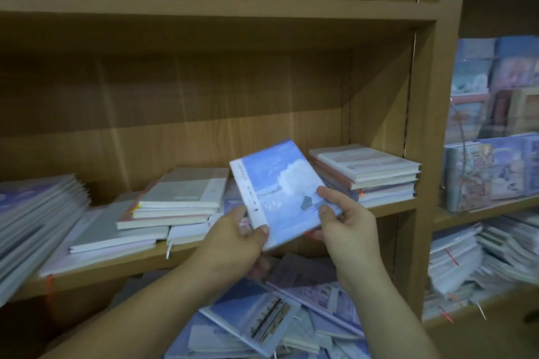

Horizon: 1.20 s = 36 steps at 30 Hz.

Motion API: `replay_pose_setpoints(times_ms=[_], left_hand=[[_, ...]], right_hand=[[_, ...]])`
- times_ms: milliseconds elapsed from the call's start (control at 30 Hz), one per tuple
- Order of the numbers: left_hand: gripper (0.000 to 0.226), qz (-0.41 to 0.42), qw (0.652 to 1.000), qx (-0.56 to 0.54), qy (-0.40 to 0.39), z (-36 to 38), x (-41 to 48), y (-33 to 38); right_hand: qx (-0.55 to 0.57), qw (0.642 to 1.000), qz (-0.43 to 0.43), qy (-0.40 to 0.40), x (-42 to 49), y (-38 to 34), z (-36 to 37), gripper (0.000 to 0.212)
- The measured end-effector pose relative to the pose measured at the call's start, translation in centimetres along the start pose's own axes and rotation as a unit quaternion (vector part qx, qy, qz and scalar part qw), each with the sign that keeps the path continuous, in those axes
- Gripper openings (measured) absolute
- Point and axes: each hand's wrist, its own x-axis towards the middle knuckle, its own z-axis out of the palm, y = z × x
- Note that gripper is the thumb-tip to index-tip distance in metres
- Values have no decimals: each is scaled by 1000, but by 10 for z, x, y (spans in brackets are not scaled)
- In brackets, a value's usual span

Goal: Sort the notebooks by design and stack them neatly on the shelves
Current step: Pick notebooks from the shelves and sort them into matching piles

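Holding a blue notebook [277, 183] with a sky-and-cloud cover, tilted, in front of the middle shelf [131, 265], the person seems to be at the sorting step: reading the design before choosing its stack.

None of the stacks on this shelf looks like a match. The grey stack [180, 195] at 9 o'clock from the book is plain, and the pink-edged stack [367, 172] at 3 o'clock is pale. Similar blue covers lie in the loose pile [262, 315] on the lower shelf at 6 o'clock. The next move probably calls for picking a clear spot or a matching pile, then laying the book flat with its edges squared.

The left hand [233, 239] grips the cover's 7 o'clock corner, thumb on top and fingers curled beneath. The right hand [347, 224] pinches the 4 o'clock edge, thumb and forefinger on the cover. Both are closed snugly around the book, which touches neither shelf.
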Motion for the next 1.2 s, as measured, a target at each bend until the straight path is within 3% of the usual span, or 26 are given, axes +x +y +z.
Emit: replay_pose_setpoints(times_ms=[100, 200, 300, 433, 567, 633, 733, 833, 900, 967, 1133, 1200], left_hand=[[22, 10, 990, -139, 31, 10, 0, 13], [17, 33, 984, -171, 44, 19, 11, 38], [14, 47, 982, -181, 33, 42, 30, 64], [16, 47, 980, -188, 36, 76, 61, 95], [19, 21, 982, -182, 36, 106, 87, 105], [28, 15, 987, -157, 15, 118, 91, 102], [25, 33, 993, -105, -43, 127, 88, 100], [21, 78, 994, -41, -71, 126, 90, 98], [18, 135, 989, 13, -65, 119, 90, 91], [22, 194, 978, 68, -36, 106, 85, 82], [25, 320, 927, 196, -24, 48, 48, 45], [22, 350, 911, 220, -15, 18, 35, 27]], right_hand=[[-8, 998, -51, 21, -2, -11, -11, 29], [-34, 989, -139, 28, 4, -31, -29, 34], [-90, 980, -175, 32, 25, -55, -50, 31], [-218, 958, -177, 54, 73, -72, -81, 41], [-251, 963, -92, 36, 106, -77, -106, 45], [-360, 926, -106, 40, 111, -79, -115, 46], [-554, 777, -288, 80, 95, -77, -120, 40], [-570, 761, -303, -68, 77, -68, -108, 48], [-606, 726, -297, -132, 72, -57, -99, 56], [-632, 705, -294, -135, 72, -53, -95, 58], [-676, 687, -248, -93, 71, -56, -80, 60], [-669, 688, -268, -81, 63, -58, -68, 56]])
